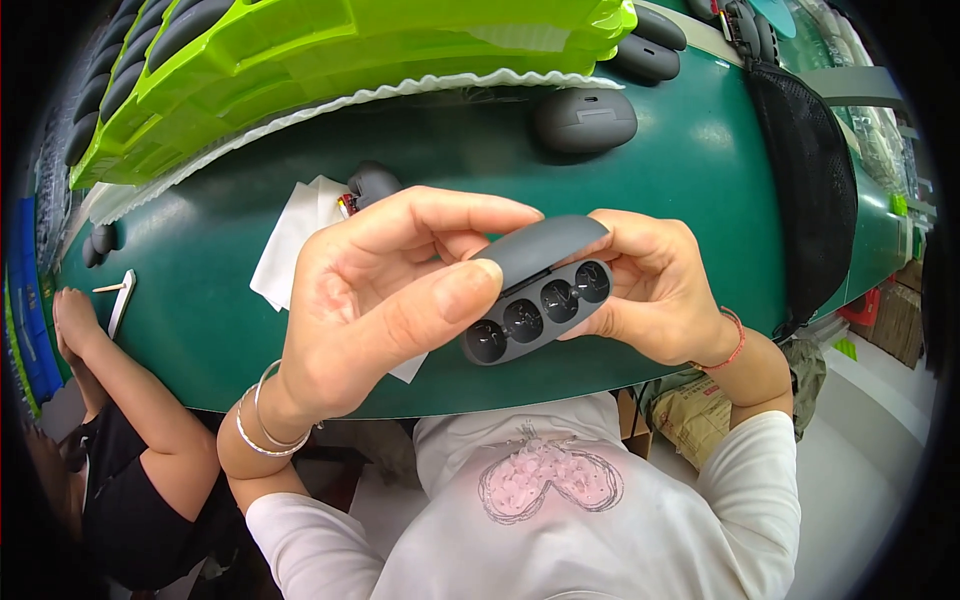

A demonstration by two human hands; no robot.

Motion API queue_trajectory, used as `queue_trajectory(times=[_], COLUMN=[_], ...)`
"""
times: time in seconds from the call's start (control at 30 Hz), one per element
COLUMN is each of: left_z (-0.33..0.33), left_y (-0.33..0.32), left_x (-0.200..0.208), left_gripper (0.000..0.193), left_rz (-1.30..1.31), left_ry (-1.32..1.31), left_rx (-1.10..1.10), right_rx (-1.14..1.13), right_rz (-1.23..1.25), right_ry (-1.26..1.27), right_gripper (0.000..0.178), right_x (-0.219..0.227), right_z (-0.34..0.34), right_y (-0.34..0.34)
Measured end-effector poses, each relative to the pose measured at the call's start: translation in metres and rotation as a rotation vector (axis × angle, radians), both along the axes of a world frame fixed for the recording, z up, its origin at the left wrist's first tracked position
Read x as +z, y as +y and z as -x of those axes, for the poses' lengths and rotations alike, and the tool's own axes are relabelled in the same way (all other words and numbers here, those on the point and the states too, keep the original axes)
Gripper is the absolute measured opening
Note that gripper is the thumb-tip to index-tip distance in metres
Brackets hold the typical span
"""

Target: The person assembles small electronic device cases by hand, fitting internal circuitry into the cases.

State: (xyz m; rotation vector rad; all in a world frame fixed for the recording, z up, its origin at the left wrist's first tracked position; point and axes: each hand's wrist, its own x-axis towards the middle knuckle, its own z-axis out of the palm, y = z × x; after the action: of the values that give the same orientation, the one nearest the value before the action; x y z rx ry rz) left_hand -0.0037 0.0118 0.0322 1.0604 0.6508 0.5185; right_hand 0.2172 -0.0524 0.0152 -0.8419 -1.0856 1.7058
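Over the near edge of the green table, I hold a dark grey earbud charging case with both hands. Its lid is raised, and several round, glossy black wells show in the tilted base. My left hand grips the left end, thumb against the lid and index finger along its back edge. At the right end, my right hand pinches the case between thumb and fingers. Behind my left hand lies a white sheet, with a dark grey rounded piece partly hidden beside it.
A closed dark case stands beyond my hands. At the back left is a bright green tray edged by white wavy foam. More cases sit farther back. A black mesh bag hangs right. Another person's arm rests left.
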Motion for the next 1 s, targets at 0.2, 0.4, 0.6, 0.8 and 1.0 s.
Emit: queue_trajectory(times=[0.2, 0.4, 0.6, 0.8, 1.0], left_z=[-0.0009, -0.0003, -0.0019, -0.0017, -0.0030], left_y=[0.0008, 0.0010, 0.0013, 0.0014, -0.0011], left_x=[-0.0023, -0.0011, 0.0014, -0.0020, -0.0015], left_gripper=[0.059, 0.062, 0.060, 0.051, 0.046], left_rz=[0.043, 0.037, 0.057, 0.140, 0.064], left_ry=[0.003, 0.011, -0.005, -0.035, -0.035], left_rx=[0.008, 0.004, 0.005, 0.025, 0.015], right_rx=[0.106, 0.087, 0.061, -0.044, -0.070], right_rz=[0.218, 0.201, 0.197, 0.087, 0.030], right_ry=[0.168, 0.156, 0.208, 0.204, 0.100], right_gripper=[0.025, 0.024, 0.025, 0.020, 0.017], right_x=[-0.0023, -0.0059, -0.0053, -0.0064, -0.0049], right_z=[-0.0036, -0.0014, -0.0022, -0.0045, -0.0073], right_y=[0.0037, 0.0043, 0.0048, 0.0021, 0.0000])
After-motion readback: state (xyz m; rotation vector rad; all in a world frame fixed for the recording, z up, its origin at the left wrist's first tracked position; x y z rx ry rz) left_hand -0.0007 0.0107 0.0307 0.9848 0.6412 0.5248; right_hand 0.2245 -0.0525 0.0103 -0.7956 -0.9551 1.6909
